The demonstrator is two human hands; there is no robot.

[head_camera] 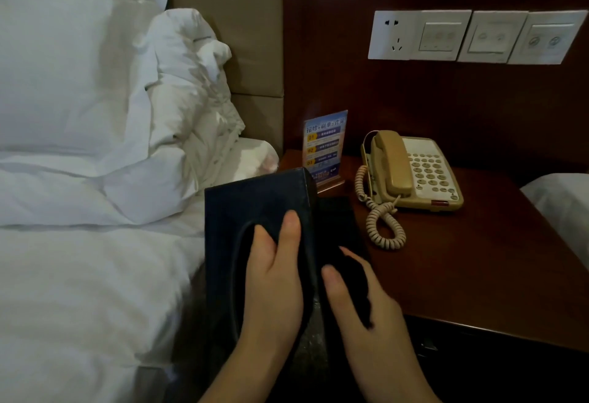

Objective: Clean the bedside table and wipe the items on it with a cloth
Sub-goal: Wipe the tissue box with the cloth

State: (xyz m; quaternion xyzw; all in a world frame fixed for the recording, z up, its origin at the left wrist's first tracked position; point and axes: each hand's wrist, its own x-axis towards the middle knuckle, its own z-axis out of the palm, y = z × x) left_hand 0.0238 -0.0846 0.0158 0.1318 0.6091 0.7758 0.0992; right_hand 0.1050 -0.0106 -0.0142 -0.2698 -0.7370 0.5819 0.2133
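Head view, looking down between bed and bedside table (pixel 478 259). A person holds a dark tissue box (pixel 255 211) tilted up off the tabletop, at the table's left edge beside the bed (pixel 79 259). The left hand (pixel 274 278) grips the box: its thumb lies along the outer face near the right edge, and at least one finger is curled into the oval opening. The right hand (pixel 357 300) presses a dark cloth (pixel 353 278) against the box's right side; thumb and forefinger are partly curled around the bunched cloth, the other fingers hidden behind it.

Step in hand, as judged: wiping the box's side face. To do it well, the left hand should keep the box steady and turn it so each face meets the cloth in turn, strokes running end to end, with care at the opening's rim. The box is best set down only on a wiped part of the table.

Not yet lifted: a beige telephone (pixel 411 170) with coiled cord (pixel 382 224), well apart to the right, and an upright printed sign (pixel 325 144) just behind the box.
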